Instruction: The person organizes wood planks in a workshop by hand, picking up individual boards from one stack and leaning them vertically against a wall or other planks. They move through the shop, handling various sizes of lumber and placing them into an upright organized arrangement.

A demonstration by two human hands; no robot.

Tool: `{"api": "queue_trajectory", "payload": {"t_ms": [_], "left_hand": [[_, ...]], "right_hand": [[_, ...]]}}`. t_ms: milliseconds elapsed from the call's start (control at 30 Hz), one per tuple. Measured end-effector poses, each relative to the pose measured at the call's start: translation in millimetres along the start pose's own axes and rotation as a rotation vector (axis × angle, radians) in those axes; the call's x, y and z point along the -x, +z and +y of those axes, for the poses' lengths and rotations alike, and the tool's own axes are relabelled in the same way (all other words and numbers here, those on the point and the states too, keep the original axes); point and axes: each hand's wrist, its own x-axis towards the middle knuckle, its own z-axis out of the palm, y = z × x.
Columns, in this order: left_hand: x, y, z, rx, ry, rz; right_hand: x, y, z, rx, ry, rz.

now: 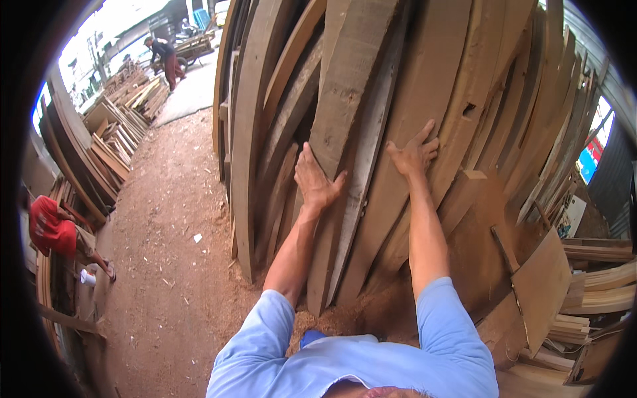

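Evidently upright timber: a tall rank of planks and beams leaned together, their lower ends on the sawdust-strewn floor [166, 232]; the slant presumably let the weight rest backward and kept long pieces within a narrow strip of ground.
Front beam: this thick brown beam [342, 86] stood before its neighbours, between the person's forearms at its foot, its lower end near the floor's edge closest to the body.
Left hand: the left hand [317, 186] lay over the beam, unclenched, fingers stretched upward by one edge and thumb out toward the other; the spread probably suited so broad a piece. How hard it pressed could not be told.
Grey-edged board: a thin, pale board [363, 169] stood just right of the beam, between the two hands.
Wide board: a broad, smooth board [428, 66] leaned right of that, its face toward the person.
Right hand: the right hand [415, 158] was open against this face, fingers splayed and thumb apart, seemingly for a flat, steadying contact; no closed grip showed.
Notched plank: further right, a plank with a dark slot [469, 109] leaned in the same rank.
Right side of the floor: a tan panel [541, 285] stood tilted near stacked boards [604, 288], laid flat, perhaps because shorter lengths piled more steadily.
Left edge of the floor: a person in a red shirt [54, 225] sat near a white container [87, 276].
Far edge: another person [166, 56] bent beside a cart [194, 50].
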Motion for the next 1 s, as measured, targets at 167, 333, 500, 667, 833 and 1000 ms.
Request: {"api": "queue_trajectory", "payload": {"t_ms": [167,333,500,667,833,1000], "left_hand": [[-6,2,-3,0.060,0.000,-0.094],[-2,-40,-12,0.076,0.042,-0.031],[-4,-81,-60,0.054,0.086,0.080],[-19,-88,-83,-0.020,0.001,0.059],[-29,-54,-95,-0.056,0.133,0.131],[-29,-8,-86,-0.169,0.037,0.089]], "right_hand": [[0,-7,3,-0.025,0.043,-0.015],[5,-14,-2,-0.040,0.072,-0.059],[16,-6,-10,-0.032,0.030,0.035],[36,-27,-5,-0.022,0.001,0.022],[48,-37,17,-0.082,-0.123,0.110],[88,-69,-11,-0.160,-0.236,0.076]]}}
